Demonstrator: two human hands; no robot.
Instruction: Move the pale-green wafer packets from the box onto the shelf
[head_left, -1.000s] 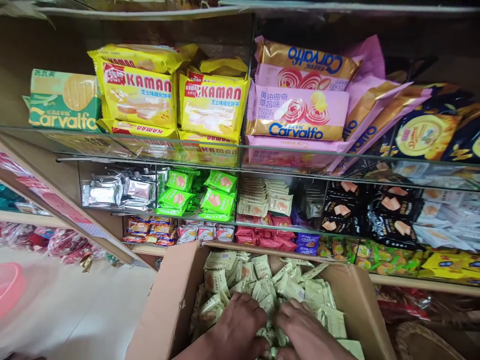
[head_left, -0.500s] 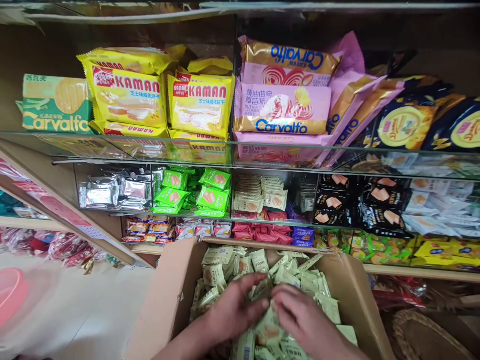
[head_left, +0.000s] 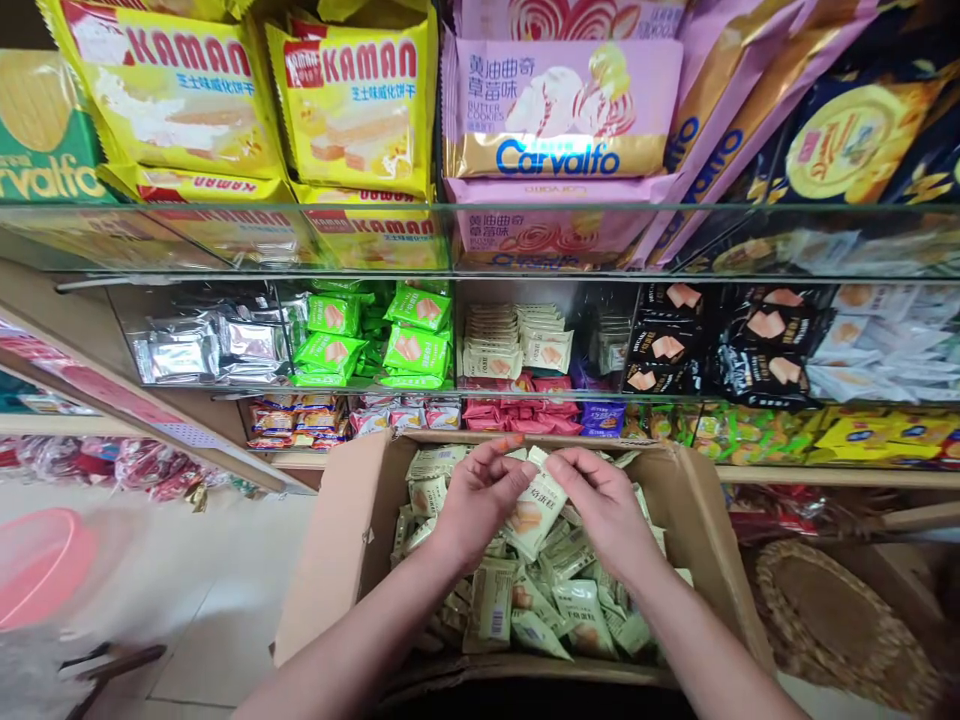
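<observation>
Between my two hands is a pale green snack packet (head_left: 534, 512) with a cake picture on its front, raised over an open cardboard box (head_left: 341, 545). My left hand (head_left: 480, 500) pinches its upper left edge with thumb and fingers. At its upper right corner, my right hand (head_left: 600, 500) has a closed grip. Many more packets (head_left: 581, 615) of the same pale green kind lie loose and jumbled in the box below. Similar packets (head_left: 517, 340) stand in tight rows on the glass shelf just beyond.
Green packets (head_left: 412, 340), silver packets (head_left: 180, 350) and black packets (head_left: 667, 345) share that shelf. Above, a glass shelf edge (head_left: 450, 235) carries yellow wafer packs (head_left: 352, 110) and pink cookie packs (head_left: 555, 120). A pink basin (head_left: 45, 570) is at left, a woven basket (head_left: 832, 620) at right.
My hands have come up from among the packets in the box, bringing one packet into clear sight. The view has tilted downward and closer to the shelves.
</observation>
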